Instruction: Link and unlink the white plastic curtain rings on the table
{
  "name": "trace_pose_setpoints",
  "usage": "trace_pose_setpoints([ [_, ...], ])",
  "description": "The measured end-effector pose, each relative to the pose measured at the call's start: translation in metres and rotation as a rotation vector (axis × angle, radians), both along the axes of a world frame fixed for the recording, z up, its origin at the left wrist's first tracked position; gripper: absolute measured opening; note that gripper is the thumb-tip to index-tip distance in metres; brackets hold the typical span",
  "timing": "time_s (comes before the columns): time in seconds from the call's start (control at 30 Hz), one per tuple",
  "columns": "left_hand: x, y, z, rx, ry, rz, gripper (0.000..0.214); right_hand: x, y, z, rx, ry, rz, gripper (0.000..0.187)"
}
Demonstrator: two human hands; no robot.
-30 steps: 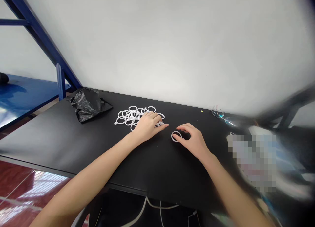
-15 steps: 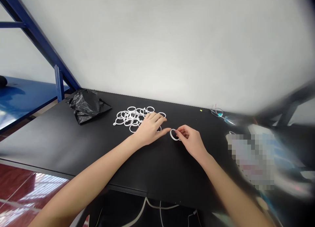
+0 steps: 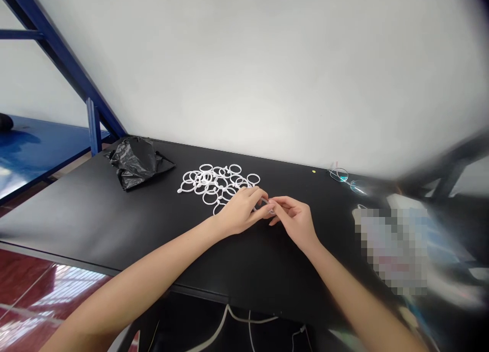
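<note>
A white ring [image 3: 261, 203] is held between my two hands above the black table [image 3: 160, 209]. The fingers of my left hand [image 3: 242, 209] are closed on its left side, and my right hand [image 3: 294, 217] pinches it on the right; the fingertips nearly meet. Parts of the ring are hidden behind the fingers. Just beyond and left of my left hand lies a loose pile of white rings [image 3: 206, 178], several of them overlapping, some with a small round tab on the rim.
A crumpled black plastic bag [image 3: 133, 161] lies at the back left. Eyeglasses [image 3: 340, 174] rest near the wall on the right. A blurred pale package [image 3: 389, 245] is at the far right. White cables [image 3: 214, 336] hang below the table's front edge.
My left hand has moved right to the ring and closed on it. My right hand still grips the ring, now brought up against my left fingers.
</note>
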State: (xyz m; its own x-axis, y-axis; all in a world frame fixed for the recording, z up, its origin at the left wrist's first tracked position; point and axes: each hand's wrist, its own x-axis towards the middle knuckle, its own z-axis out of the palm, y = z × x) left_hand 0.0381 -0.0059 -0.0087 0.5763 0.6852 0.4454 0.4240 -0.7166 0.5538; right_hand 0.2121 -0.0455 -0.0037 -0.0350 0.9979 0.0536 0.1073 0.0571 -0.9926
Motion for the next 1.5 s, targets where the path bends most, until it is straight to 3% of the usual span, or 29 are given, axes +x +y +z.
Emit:
trace_pose_setpoints([
  [0.13, -0.003, 0.004, 0.003, -0.076, -0.054, 0.030, 0.030, 0.005, 0.001, 0.005, -0.022, 0.034, 0.083, 0.029],
  [0.4, -0.005, 0.004, 0.004, -0.071, -0.063, 0.039, 0.040, 0.001, -0.002, 0.005, 0.037, 0.029, 0.031, 0.021],
  [0.63, -0.005, 0.001, 0.003, 0.085, -0.116, 0.018, 0.040, 0.005, 0.000, 0.006, 0.015, 0.082, 0.089, 0.023],
  [0.77, -0.012, 0.010, 0.006, 0.205, -0.025, 0.068, 0.032, 0.011, 0.006, 0.003, -0.006, 0.109, 0.040, 0.039],
  [0.9, -0.032, 0.023, 0.007, 0.360, 0.112, 0.174, 0.036, 0.014, 0.011, 0.001, 0.004, 0.093, -0.040, 0.038],
  [1.03, -0.059, 0.022, -0.002, 0.467, 0.257, 0.176, 0.038, 0.013, 0.011, -0.002, 0.030, 0.063, -0.061, 0.038],
  [1.23, -0.081, 0.009, -0.008, 0.362, 0.254, 0.273, 0.040, 0.002, 0.009, -0.012, 0.109, -0.129, -0.118, 0.038],
  [1.33, -0.094, 0.007, -0.010, 0.259, 0.252, 0.413, 0.060, -0.005, 0.007, -0.016, 0.265, -0.322, -0.095, 0.038],
  [1.4, -0.106, 0.008, -0.014, 0.164, 0.287, 0.470, 0.087, -0.010, 0.007, -0.018, 0.310, -0.482, 0.000, 0.055],
  [1.5, -0.124, 0.015, -0.020, 0.016, 0.367, 0.458, 0.115, -0.019, 0.016, -0.019, 0.217, -0.715, 0.206, 0.096],
])
